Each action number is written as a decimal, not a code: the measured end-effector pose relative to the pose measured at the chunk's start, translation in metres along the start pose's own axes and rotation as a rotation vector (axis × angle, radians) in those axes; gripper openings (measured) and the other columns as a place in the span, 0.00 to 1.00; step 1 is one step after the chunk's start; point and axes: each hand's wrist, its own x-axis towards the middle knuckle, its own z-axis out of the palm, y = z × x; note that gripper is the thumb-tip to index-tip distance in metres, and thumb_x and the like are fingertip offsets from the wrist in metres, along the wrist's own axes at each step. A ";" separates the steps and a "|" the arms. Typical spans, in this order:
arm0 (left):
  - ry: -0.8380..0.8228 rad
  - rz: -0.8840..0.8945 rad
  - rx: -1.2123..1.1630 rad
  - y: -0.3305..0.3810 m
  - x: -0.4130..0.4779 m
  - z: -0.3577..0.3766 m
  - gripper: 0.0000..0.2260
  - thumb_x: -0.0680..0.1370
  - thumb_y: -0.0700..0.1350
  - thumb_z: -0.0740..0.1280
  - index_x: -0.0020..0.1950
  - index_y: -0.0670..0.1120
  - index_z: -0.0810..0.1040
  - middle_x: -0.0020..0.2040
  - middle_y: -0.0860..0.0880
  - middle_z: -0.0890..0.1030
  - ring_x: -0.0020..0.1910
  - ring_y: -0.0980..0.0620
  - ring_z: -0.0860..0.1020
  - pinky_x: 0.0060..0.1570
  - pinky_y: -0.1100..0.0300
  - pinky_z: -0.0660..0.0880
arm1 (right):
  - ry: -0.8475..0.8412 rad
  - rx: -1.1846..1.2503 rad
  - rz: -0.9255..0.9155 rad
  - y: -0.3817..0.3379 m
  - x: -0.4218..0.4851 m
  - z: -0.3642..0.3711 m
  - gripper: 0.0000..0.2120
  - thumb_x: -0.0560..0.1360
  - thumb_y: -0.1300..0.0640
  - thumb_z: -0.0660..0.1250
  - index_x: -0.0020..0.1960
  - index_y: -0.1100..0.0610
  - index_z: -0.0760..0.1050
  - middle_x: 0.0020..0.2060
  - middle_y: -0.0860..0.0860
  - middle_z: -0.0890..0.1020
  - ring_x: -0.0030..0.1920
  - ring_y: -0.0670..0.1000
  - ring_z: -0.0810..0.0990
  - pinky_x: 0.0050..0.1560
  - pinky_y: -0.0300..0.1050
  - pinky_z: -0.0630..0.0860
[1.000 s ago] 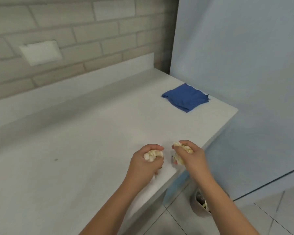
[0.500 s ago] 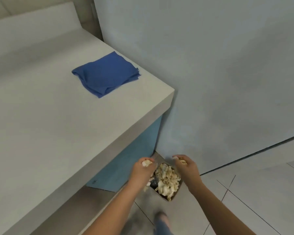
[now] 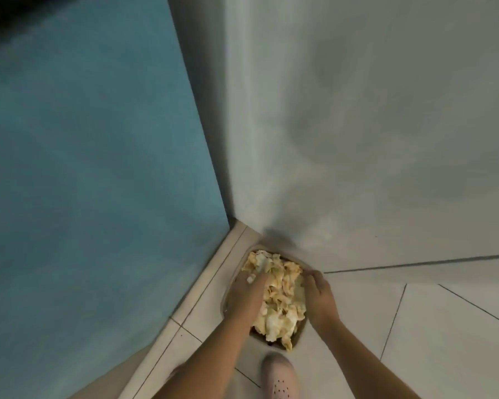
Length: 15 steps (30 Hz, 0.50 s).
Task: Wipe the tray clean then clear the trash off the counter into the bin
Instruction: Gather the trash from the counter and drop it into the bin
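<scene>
No text, label, brand, number or sign can be read here: none on the bin [image 3: 298,339], the trash [image 3: 280,300], the blue panel [image 3: 84,168], the wall [image 3: 372,125], the floor tiles [image 3: 444,341] or the shoe [image 3: 280,378].

It looks like the corner of a kitchen or utility room: pale floor tiles [image 3: 415,326], a tiled kerb [image 3: 213,283] under a blue cabinet panel [image 3: 92,168], a plain grey wall [image 3: 357,110], and a small bin [image 3: 297,341] stuffed with crumpled paper [image 3: 280,298].
</scene>
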 end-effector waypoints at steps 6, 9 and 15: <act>-0.021 0.330 0.455 -0.036 0.057 0.041 0.25 0.81 0.44 0.54 0.77 0.54 0.51 0.74 0.49 0.54 0.67 0.49 0.63 0.55 0.60 0.67 | -0.070 -0.265 -0.143 0.059 0.055 0.023 0.18 0.77 0.53 0.55 0.65 0.58 0.67 0.55 0.52 0.69 0.58 0.54 0.70 0.58 0.41 0.65; 0.034 0.559 0.953 -0.069 0.074 0.047 0.39 0.80 0.45 0.59 0.73 0.53 0.28 0.77 0.44 0.45 0.76 0.45 0.49 0.71 0.50 0.63 | -0.081 -0.458 -0.298 0.083 0.059 0.031 0.20 0.79 0.56 0.60 0.70 0.58 0.65 0.66 0.55 0.69 0.67 0.55 0.67 0.67 0.51 0.67; 0.258 0.695 1.192 -0.078 0.060 0.049 0.39 0.69 0.58 0.71 0.75 0.47 0.60 0.73 0.40 0.64 0.69 0.37 0.67 0.64 0.39 0.58 | -0.057 -0.582 -0.425 0.083 0.042 0.019 0.28 0.78 0.44 0.57 0.74 0.55 0.60 0.74 0.54 0.62 0.75 0.53 0.58 0.73 0.50 0.61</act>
